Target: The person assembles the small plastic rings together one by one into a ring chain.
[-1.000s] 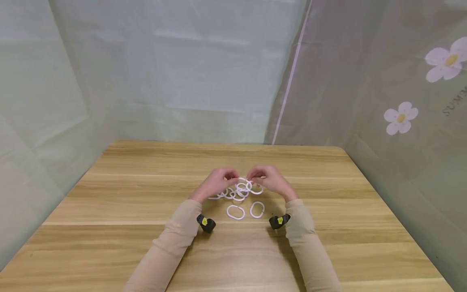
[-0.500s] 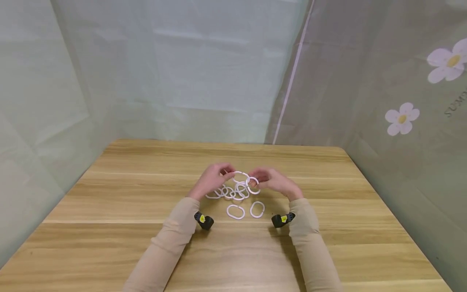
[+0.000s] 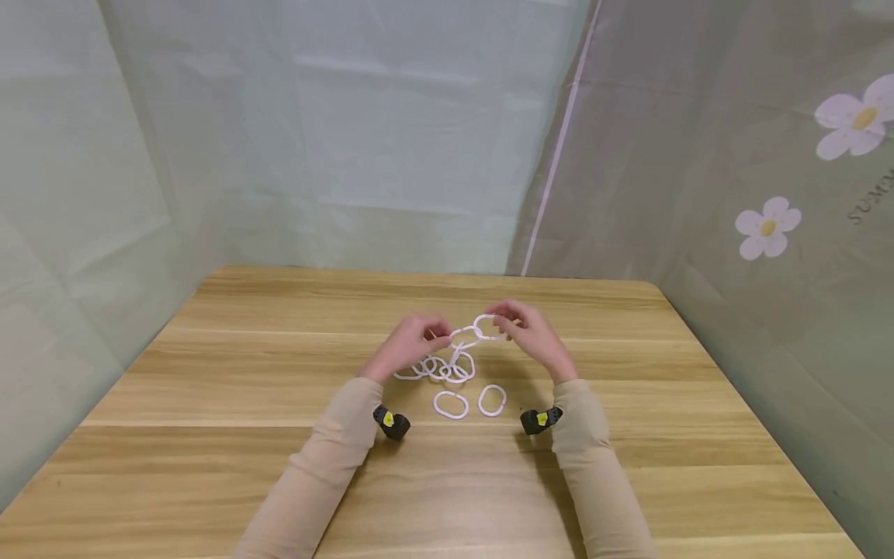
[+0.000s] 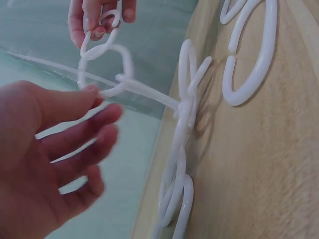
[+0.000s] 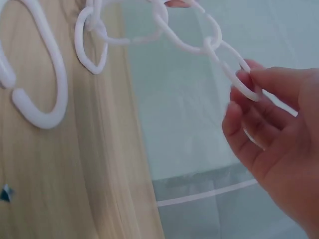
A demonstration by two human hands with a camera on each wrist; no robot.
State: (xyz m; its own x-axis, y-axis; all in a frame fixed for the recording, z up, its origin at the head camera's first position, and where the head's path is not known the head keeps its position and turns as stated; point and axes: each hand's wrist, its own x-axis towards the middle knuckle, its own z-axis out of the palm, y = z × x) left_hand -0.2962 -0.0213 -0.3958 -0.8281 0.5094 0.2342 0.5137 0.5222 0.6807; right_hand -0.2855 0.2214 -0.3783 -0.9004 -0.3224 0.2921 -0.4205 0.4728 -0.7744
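My left hand (image 3: 412, 341) pinches a white plastic curtain ring (image 4: 127, 62) between thumb and index finger, the other fingers loosely bent. Linked through it is an end ring (image 5: 233, 78), which my right hand (image 3: 529, 335) pinches at its far side. Both rings are raised above the table. From the left hand's ring, another linked ring (image 4: 149, 92) slants down to the rest of the chain (image 3: 457, 380), which lies bunched on the table below the hands. Fingers cover parts of both held rings.
Two loose oval rings, the left one (image 3: 435, 405) and the right one (image 3: 480, 401), each with a small gap, lie on the wooden table (image 3: 209, 466) nearer the body. Black wrist cameras (image 3: 396, 425) sit on both sleeves. Fabric curtains (image 3: 391, 155) stand around the table.
My right hand has moved up and away to the right with the end ring, stretching the linked rings apart. My left hand has shifted slightly left. The loose rings have stayed put.
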